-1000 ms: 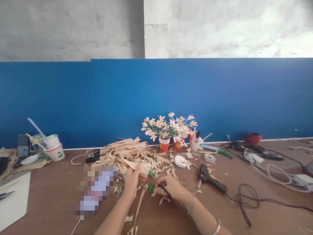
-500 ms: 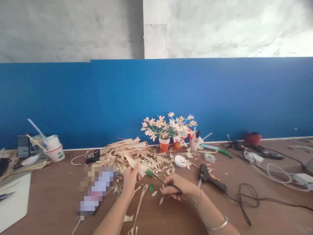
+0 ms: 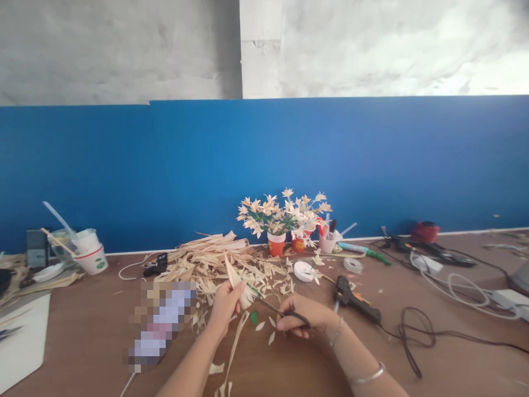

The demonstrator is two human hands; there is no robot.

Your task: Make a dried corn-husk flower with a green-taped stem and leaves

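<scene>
My left hand [image 3: 225, 306] is closed on a pale dried corn husk [image 3: 235, 275], which tapers to a point at the top. Scissors [image 3: 295, 317] with black handles are in my right hand [image 3: 303, 314], fingers through the loops. Their blades point up and left to the husk's right edge. Something green shows there; its kind is unclear. Just below lie a green leaf-shaped piece [image 3: 253, 317] and several small pale petal-shaped cutouts [image 3: 271, 337]. A heap of corn husks [image 3: 202, 253] spreads behind my left hand.
Husk flowers [image 3: 285, 212] stand in red paper cups [image 3: 276, 246] against the blue partition [image 3: 198, 176]. A black glue gun [image 3: 355, 300] with a looping cord lies right of my hand. A blurred-out rectangle [image 3: 163, 325] is at left. Tape rolls [image 3: 352, 266] and white cables [image 3: 458, 298] lie farther right.
The husk has turned more upright and swung slightly right in my left hand. The scissor blades now reach its edge at a slightly different angle. Both hands keep their holds.
</scene>
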